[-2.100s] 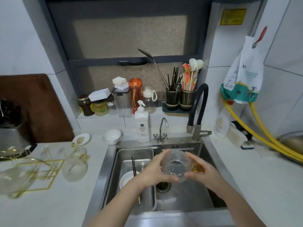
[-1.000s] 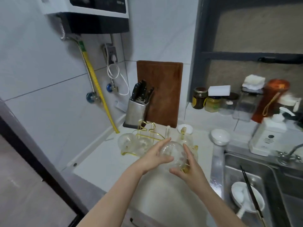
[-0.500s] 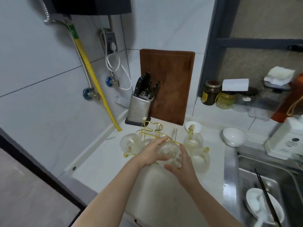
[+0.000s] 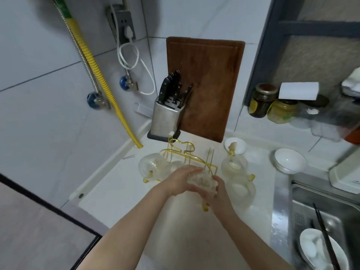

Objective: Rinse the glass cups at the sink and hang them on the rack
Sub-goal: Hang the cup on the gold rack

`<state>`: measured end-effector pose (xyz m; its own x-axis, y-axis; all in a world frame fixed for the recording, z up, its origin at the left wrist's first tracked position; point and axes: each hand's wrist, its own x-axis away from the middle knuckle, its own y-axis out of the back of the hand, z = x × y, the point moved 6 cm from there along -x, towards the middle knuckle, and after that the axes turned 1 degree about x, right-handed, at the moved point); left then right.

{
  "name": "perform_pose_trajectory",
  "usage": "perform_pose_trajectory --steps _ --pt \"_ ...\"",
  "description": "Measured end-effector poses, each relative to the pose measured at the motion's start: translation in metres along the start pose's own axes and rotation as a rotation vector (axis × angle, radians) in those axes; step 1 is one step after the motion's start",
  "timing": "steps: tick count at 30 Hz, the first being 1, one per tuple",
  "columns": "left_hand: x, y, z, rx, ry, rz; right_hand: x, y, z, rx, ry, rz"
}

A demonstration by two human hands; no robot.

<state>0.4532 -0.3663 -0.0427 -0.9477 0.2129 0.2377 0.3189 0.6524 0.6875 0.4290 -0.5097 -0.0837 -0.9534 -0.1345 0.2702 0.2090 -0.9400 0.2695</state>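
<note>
Glass cup [image 4: 202, 180], clear and textured, has left the sink with us and now meets the gold wire rack [image 4: 187, 152]. Both hands' fingers wrap it: left hand [image 4: 180, 180], right hand [image 4: 218, 193]. Hanging comes next, we judge.

Person's body as seen from the head-worn camera. Two bare forearms enter from the lower edge of the frame and narrow toward the wrists. Neither forearm carries a sleeve, cuff or glove along its visible length; any clothing lies outside the frame. The left hand [image 4: 180, 180] and the right hand [image 4: 218, 193] are likewise uncovered. No ring, bracelet or wristwatch can be made out on either wrist or on the visible fingers, though fine detail is softened by blur. The nails cannot be made out clearly. No other part of the body is in view.
</note>
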Motion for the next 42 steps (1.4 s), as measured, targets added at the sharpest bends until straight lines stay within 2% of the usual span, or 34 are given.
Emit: perform_pose_trajectory --steps 6,12,20,23,27,31,34,36,42 --pt "-0.012 -0.003 0.000 -0.209 -0.087 0.040 -0.005 0.002 -0.006 -0.084 -0.116 -0.081" --pt "-0.017 -0.004 -0.002 -0.334 -0.149 0.108 0.000 -0.002 -0.009 -0.160 -0.158 -0.074" --pt "-0.014 -0.009 -0.006 -0.366 -0.219 0.102 -0.002 0.008 0.004 -0.047 -0.131 -0.111" --pt "-0.014 0.004 -0.011 -0.337 -0.248 0.029 -0.009 0.015 0.023 0.042 -0.050 -0.131" --pt "-0.020 0.044 -0.027 -0.271 -0.268 -0.193 -0.025 0.016 0.051 0.155 0.034 -0.121" --pt "-0.028 0.076 -0.029 -0.429 -0.139 -0.460 -0.041 0.003 0.066 0.233 0.033 0.011" --pt "-0.037 0.070 -0.017 -0.447 0.017 -0.370 -0.046 -0.012 0.066 0.291 0.006 0.114" --pt "-0.041 0.063 -0.013 -0.419 0.054 -0.318 -0.048 -0.018 0.065 0.330 -0.008 0.140" --pt "-0.048 0.066 -0.014 -0.327 0.100 -0.367 -0.051 -0.019 0.064 0.362 -0.022 0.142"
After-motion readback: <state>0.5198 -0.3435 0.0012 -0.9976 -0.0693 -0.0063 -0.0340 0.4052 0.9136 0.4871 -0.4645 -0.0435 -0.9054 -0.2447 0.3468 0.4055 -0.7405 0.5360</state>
